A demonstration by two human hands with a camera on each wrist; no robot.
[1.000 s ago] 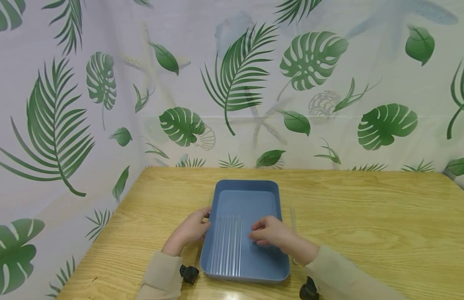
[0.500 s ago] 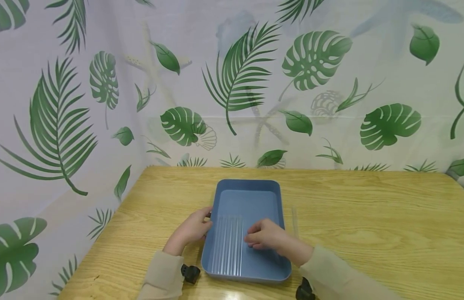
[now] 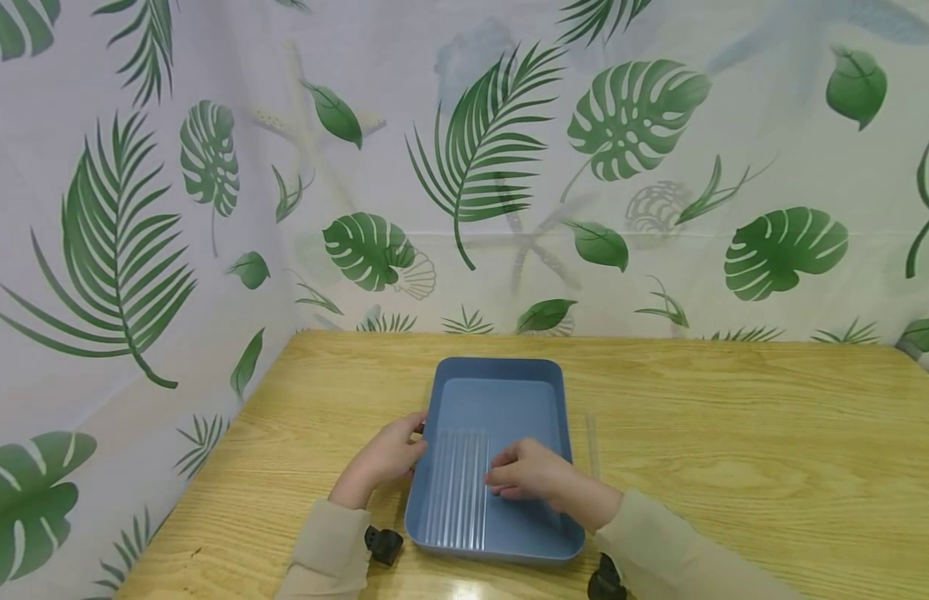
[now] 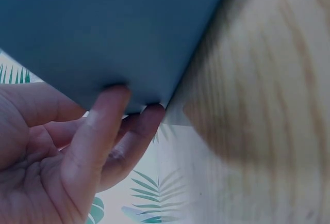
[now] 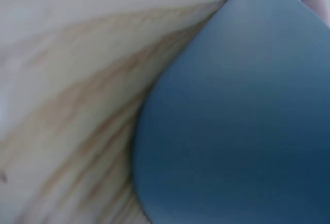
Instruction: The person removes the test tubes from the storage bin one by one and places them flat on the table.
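Note:
A blue rectangular tray [image 3: 497,400] lies lengthwise on the wooden table in the head view. In its left near part, several clear tubes [image 3: 457,492] lie side by side in a flat row. My left hand [image 3: 385,454] holds the tray's left side; the left wrist view shows fingertips [image 4: 119,91] against the outer wall. Over the tray floor is my right hand [image 3: 531,475], fingers loosely bent, tips at the right edge of the row. No grasped tube shows between them. The right wrist view shows the tray's outer wall [image 5: 237,110], not the fingers.
Another clear tube [image 3: 592,446] lies on the wooden table [image 3: 734,450] just right of the tray, partly hidden by the right arm. Black wrist devices [image 3: 384,546] sit below both wrists. A leaf-printed cloth [image 3: 464,167] hangs behind and to the left.
My right hand has moved slightly left, from over bare tray floor to the right edge of the tube row. The left hand has stayed at the tray's side.

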